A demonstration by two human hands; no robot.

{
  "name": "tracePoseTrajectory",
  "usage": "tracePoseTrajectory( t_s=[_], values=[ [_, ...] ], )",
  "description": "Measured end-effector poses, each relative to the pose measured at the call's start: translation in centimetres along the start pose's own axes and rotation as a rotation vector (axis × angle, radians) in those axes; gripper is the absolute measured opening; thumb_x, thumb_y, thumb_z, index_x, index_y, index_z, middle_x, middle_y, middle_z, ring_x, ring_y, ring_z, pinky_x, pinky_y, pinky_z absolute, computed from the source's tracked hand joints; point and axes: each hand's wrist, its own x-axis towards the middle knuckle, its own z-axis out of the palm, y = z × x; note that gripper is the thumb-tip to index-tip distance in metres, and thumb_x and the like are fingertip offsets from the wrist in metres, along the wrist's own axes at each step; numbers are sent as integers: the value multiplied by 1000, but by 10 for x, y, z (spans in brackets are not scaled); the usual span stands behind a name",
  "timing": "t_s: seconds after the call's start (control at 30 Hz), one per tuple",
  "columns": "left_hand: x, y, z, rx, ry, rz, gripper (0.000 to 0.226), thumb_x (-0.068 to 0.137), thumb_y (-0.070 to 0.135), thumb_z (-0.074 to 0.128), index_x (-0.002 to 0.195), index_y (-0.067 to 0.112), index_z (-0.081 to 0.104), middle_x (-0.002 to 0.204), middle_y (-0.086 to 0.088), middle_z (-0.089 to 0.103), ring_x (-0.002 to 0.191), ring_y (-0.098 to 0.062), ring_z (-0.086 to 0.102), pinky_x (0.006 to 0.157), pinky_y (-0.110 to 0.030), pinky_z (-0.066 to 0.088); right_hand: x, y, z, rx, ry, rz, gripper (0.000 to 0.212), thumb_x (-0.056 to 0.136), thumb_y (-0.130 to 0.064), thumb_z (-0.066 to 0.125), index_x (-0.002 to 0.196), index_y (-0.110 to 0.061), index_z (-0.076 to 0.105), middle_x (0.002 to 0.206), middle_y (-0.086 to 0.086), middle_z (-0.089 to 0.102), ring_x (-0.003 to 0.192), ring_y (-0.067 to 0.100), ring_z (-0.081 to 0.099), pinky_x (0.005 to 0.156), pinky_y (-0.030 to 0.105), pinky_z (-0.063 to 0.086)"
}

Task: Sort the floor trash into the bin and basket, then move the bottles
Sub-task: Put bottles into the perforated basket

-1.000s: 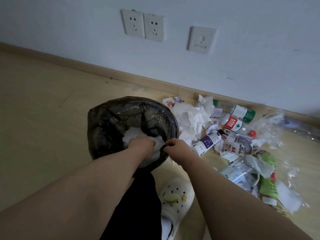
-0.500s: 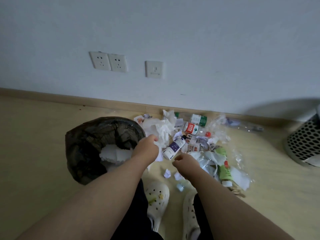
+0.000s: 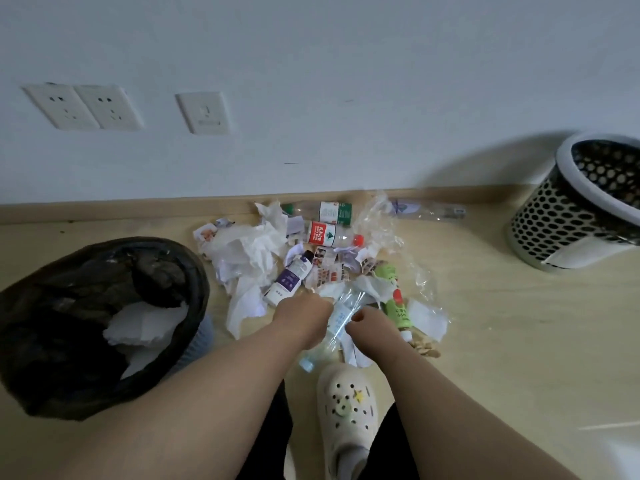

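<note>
Sorting step in hand, nowhere near done by the look of it. Both hands down at the near edge of the trash heap, centre of the frame: left hand [image 3: 304, 318] and right hand [image 3: 367, 327] either side of a crushed clear bottle [image 3: 337, 322], knuckles up, fingers curled under and out of sight. Against the plastic, yes, but clamped on it or merely resting there? Cannot tell from this angle. Bin [image 3: 194, 268] with its black liner at lower left, just beside the heap, white paper [image 3: 145, 327] already lying inside. Perforated basket [image 3: 554, 223] well apart at the right edge, near the wall. Still on the floor between them: crumpled tissue [image 3: 249, 258], a purple-labelled tube [image 3: 289, 277], a red-labelled bottle [image 3: 329, 235], a green-labelled bottle [image 3: 334, 212] behind it by the skirting, a green bottle [image 3: 398, 308] just right of the right hand, loose clear film [image 3: 388, 230], another long clear bottle [image 3: 429, 212] along the wall. Next move, at a guess: secure a firm hold on the crushed clear bottle without dragging the scraps under it, lift clear of the pale shoe [image 3: 346, 403], then pick a side, probably the long reach right to the basket rather than left to the paper-filled bin. Slippery, springy plastic, so worth a full wrap of the fingers.
</note>
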Motion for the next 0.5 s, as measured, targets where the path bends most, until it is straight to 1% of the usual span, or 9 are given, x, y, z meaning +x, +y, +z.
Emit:
tracePoseTrajectory(
  t_s=[0.07,0.13,0.2,0.23,0.3,0.33,0.4,0.43,0.5],
  values=[
    [12,-3,4,-6,-12,-23,39,88,-1,41,122,16,50,121,-6,56,107,-27,57,79,-37,47,18,-3,1,48,21,11,34,84,-6,44,59,-18,25,59,-1,28,52,12,24,47,25,18],
    [31,-8,11,-37,-39,-72,40,89,2,41,125,16,51,123,-5,55,109,-27,57,84,-37,48,42,-6,7,90,10,12,28,85,-8,43,62,-18,31,62,-1,34,55,12,29,48,25,21],
    [50,-13,17,-129,-51,-143,36,90,5,41,123,17,52,123,-4,55,110,-26,57,86,-35,48,59,-15,11,109,-14,11,10,89,-12,43,79,-14,46,76,1,46,64,14,40,51,23,29],
    [64,-16,23,-196,-49,-187,35,91,5,40,120,17,53,122,-2,55,108,-25,57,84,-34,47,71,-17,15,110,-27,7,9,90,-14,43,92,-12,51,85,3,52,71,16,46,56,23,35],
    [81,-22,33,-365,-6,-289,34,92,5,36,116,18,55,120,-1,57,106,-23,56,80,-31,43,84,-16,19,92,-52,3,27,92,-15,42,116,-10,53,107,9,58,86,21,55,70,28,44],
    [89,-25,42,-449,23,-340,34,92,4,35,116,18,56,120,-2,57,105,-23,56,80,-31,41,92,-10,22,72,-55,5,32,92,-14,42,123,-11,51,116,10,58,91,23,56,75,30,45],
    [101,-29,60,-533,69,-402,33,92,5,36,117,17,56,120,-6,57,105,-24,54,82,-32,42,102,7,30,-20,-80,10,37,91,-13,42,128,-13,47,125,11,53,98,24,55,82,32,46],
    [105,-31,68,-537,75,-415,33,92,6,38,118,16,55,120,-7,56,106,-25,54,83,-34,44,105,18,34,-112,-81,23,39,91,-12,43,129,-14,45,129,11,49,106,26,53,88,34,45],
    [111,-39,77,-473,117,-388,33,91,8,43,121,16,54,120,-7,56,108,-25,53,85,-36,45,106,36,41,-388,-26,-1,43,90,-11,45,132,-18,40,138,7,38,125,27,42,98,37,39]
  ],
)
